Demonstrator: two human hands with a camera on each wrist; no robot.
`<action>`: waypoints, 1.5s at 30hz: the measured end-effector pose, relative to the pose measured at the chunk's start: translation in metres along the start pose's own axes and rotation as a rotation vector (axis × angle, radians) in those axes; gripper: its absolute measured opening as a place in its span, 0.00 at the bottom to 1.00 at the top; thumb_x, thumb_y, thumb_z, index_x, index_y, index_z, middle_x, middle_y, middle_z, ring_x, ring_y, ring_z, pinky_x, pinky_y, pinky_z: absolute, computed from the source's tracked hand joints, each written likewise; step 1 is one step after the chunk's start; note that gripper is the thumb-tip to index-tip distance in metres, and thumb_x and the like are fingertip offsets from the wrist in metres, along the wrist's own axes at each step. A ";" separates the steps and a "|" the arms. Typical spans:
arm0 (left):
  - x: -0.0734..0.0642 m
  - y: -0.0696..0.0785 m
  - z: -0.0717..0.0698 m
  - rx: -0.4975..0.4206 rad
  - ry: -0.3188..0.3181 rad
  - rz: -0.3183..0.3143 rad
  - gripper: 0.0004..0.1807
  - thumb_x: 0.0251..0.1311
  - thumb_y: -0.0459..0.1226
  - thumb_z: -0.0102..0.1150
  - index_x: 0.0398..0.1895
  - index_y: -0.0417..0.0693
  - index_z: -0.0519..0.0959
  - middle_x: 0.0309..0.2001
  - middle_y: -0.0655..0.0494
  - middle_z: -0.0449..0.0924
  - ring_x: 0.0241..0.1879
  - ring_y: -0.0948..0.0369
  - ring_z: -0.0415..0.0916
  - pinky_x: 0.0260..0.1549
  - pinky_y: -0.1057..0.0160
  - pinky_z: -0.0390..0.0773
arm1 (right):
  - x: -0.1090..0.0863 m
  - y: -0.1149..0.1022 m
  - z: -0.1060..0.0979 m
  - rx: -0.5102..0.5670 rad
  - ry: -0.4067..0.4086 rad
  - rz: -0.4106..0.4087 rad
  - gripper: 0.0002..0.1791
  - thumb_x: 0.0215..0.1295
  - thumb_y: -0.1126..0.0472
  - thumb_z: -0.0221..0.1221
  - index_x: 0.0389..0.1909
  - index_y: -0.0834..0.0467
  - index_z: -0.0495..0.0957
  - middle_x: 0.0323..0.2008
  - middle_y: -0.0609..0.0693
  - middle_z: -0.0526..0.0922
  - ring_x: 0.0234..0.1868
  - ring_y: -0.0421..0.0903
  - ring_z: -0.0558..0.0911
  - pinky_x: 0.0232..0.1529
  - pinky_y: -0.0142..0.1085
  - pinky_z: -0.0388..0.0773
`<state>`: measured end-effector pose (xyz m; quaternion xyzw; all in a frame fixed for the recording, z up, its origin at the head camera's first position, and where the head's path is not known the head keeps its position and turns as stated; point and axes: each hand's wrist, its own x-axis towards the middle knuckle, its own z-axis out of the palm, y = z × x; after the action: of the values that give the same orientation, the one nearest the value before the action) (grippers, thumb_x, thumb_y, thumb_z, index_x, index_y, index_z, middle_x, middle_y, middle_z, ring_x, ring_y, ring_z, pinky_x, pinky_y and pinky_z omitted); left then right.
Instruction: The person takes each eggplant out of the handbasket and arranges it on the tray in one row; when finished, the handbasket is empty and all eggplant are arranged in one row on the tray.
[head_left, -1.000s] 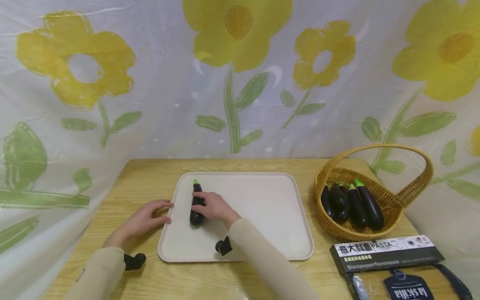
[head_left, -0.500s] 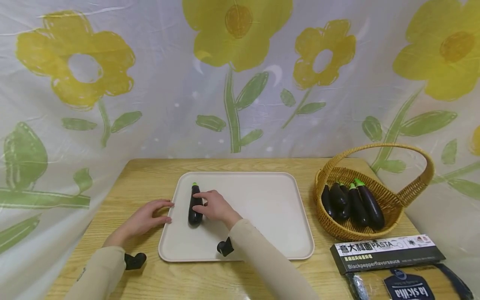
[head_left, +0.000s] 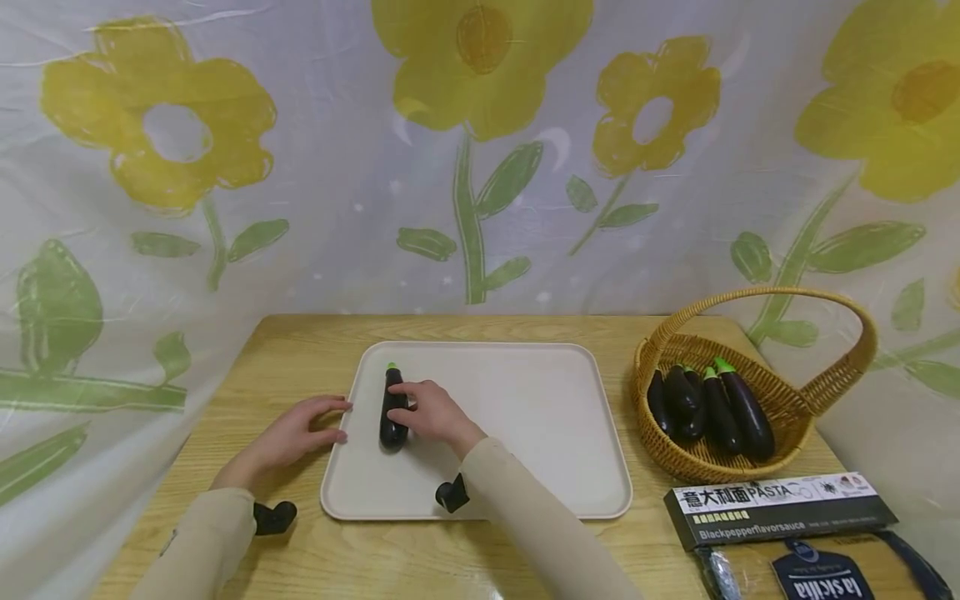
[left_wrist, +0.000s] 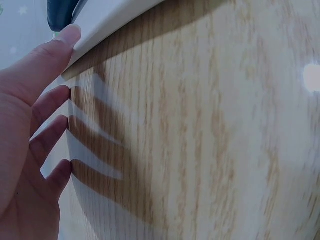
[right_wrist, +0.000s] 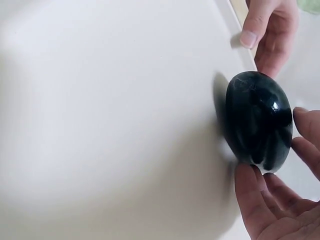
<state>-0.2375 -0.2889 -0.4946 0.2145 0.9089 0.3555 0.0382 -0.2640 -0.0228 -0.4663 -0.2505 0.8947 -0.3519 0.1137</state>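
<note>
A dark eggplant [head_left: 393,417] with a green stem tip lies lengthwise on the left part of the off-white tray [head_left: 525,492]. My right hand [head_left: 435,415] holds it from the right, thumb and fingers set around its sides. In the right wrist view the rounded end of the eggplant [right_wrist: 259,120] faces the camera, between the thumb and fingers of the right hand [right_wrist: 285,220]. My left hand [head_left: 288,437] is at the tray's left edge, fingers loosely extended. Its thumb touches the rim in the left wrist view, where the left hand [left_wrist: 25,125] has its other fingertips near the table.
A wicker basket [head_left: 795,392] with a tall handle and several eggplants [head_left: 723,417] stands right of the tray. Before it lie a black pasta box [head_left: 780,508] and a pasta bag [head_left: 817,571]. A flower-printed cloth [head_left: 337,208] hangs behind the wooden table [head_left: 375,558].
The eggplant and right hand shift slightly within the first half second, the eggplant a little to the left. Since then both stay nearly still. The left hand keeps its place at the tray's edge.
</note>
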 end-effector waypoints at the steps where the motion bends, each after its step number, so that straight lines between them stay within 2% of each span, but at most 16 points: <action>1: 0.000 0.000 0.000 0.000 -0.003 0.000 0.25 0.60 0.40 0.67 0.58 0.38 0.77 0.62 0.34 0.71 0.64 0.35 0.63 0.62 0.34 0.59 | 0.000 0.000 0.000 -0.001 -0.001 -0.003 0.23 0.69 0.53 0.60 0.63 0.53 0.75 0.56 0.57 0.78 0.45 0.44 0.82 0.42 0.28 0.76; 9: 0.000 0.001 0.000 0.014 -0.004 -0.020 0.25 0.61 0.41 0.66 0.59 0.40 0.76 0.62 0.35 0.71 0.64 0.36 0.63 0.62 0.34 0.60 | -0.002 0.003 0.000 0.013 0.022 -0.034 0.23 0.68 0.55 0.60 0.63 0.54 0.75 0.57 0.57 0.78 0.48 0.48 0.83 0.48 0.30 0.77; 15: 0.000 -0.001 0.001 0.014 -0.011 -0.032 0.26 0.60 0.41 0.66 0.60 0.39 0.76 0.63 0.35 0.70 0.65 0.36 0.62 0.64 0.35 0.59 | -0.016 0.007 -0.005 0.150 0.048 0.006 0.24 0.67 0.54 0.60 0.63 0.55 0.75 0.61 0.55 0.76 0.54 0.51 0.82 0.55 0.35 0.76; 22: -0.003 -0.002 0.001 0.026 0.009 -0.019 0.27 0.60 0.42 0.67 0.60 0.39 0.76 0.63 0.35 0.71 0.65 0.35 0.62 0.63 0.34 0.59 | -0.042 0.018 -0.019 0.271 0.081 0.048 0.25 0.67 0.51 0.61 0.63 0.54 0.75 0.62 0.51 0.75 0.55 0.49 0.80 0.55 0.40 0.76; 28: -0.001 -0.002 0.001 0.032 0.011 -0.018 0.27 0.60 0.43 0.67 0.60 0.40 0.76 0.63 0.35 0.71 0.65 0.36 0.62 0.63 0.35 0.58 | -0.077 0.033 -0.041 0.333 0.108 0.053 0.25 0.68 0.49 0.60 0.64 0.52 0.75 0.62 0.47 0.75 0.56 0.46 0.79 0.56 0.44 0.76; 34: -0.001 -0.001 0.001 0.041 0.009 -0.016 0.26 0.61 0.42 0.66 0.60 0.40 0.76 0.63 0.36 0.70 0.65 0.36 0.62 0.64 0.35 0.58 | -0.119 0.051 -0.065 0.365 0.151 0.024 0.24 0.68 0.51 0.61 0.63 0.52 0.75 0.61 0.51 0.76 0.58 0.50 0.78 0.58 0.47 0.75; 39: -0.002 0.000 -0.001 0.043 0.010 -0.019 0.26 0.61 0.42 0.66 0.60 0.39 0.76 0.63 0.36 0.71 0.65 0.36 0.62 0.64 0.35 0.58 | -0.157 0.068 -0.084 0.395 0.217 0.037 0.25 0.67 0.54 0.62 0.63 0.58 0.74 0.61 0.56 0.76 0.59 0.54 0.77 0.61 0.47 0.73; 42: -0.002 0.001 -0.001 0.044 0.007 -0.016 0.26 0.61 0.42 0.66 0.60 0.39 0.76 0.63 0.35 0.70 0.65 0.36 0.62 0.64 0.35 0.59 | -0.180 0.079 -0.099 0.397 0.272 0.065 0.24 0.68 0.55 0.62 0.62 0.59 0.74 0.61 0.58 0.76 0.60 0.55 0.77 0.61 0.46 0.74; 45: -0.002 0.001 -0.001 0.042 0.003 -0.014 0.27 0.61 0.42 0.66 0.60 0.39 0.76 0.63 0.35 0.70 0.65 0.36 0.62 0.64 0.35 0.59 | -0.202 0.088 -0.115 0.370 0.317 0.097 0.24 0.69 0.53 0.60 0.63 0.58 0.74 0.61 0.59 0.76 0.59 0.54 0.77 0.58 0.40 0.76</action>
<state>-0.2355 -0.2896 -0.4935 0.2085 0.9176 0.3366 0.0345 -0.1682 0.2049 -0.4380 -0.1239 0.8326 -0.5389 0.0324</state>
